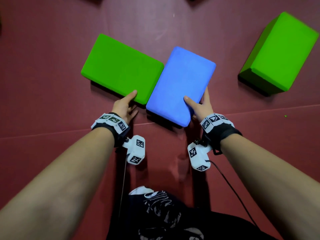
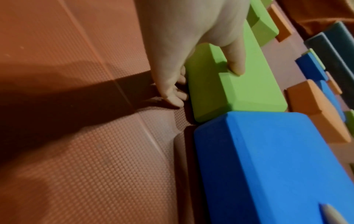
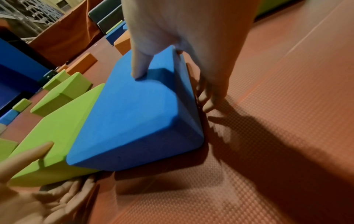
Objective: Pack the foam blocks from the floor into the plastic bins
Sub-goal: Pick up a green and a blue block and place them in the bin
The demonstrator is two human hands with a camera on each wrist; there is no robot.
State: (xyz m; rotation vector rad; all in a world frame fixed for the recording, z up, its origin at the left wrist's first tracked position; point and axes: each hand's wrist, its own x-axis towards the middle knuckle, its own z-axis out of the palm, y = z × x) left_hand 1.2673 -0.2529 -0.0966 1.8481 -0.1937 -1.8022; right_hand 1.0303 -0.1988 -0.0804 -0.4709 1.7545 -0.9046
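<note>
Left hand grips a flat green foam block; right hand grips a blue foam block. Lifting both level off the maroon floor mat should prevent slips.

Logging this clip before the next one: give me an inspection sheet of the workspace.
Surface: textured red mat, seams visible.
Job's things: blue block tilted, leaning on green block; second green block apart; no bins seen.
Clutter: orange blocks and more blue and green ones beyond.
Grippers: left hand grips green block; right hand grips blue block.
Cables: black cable from right wrist.
Surroundings: dark pads, orange cloth.
</note>
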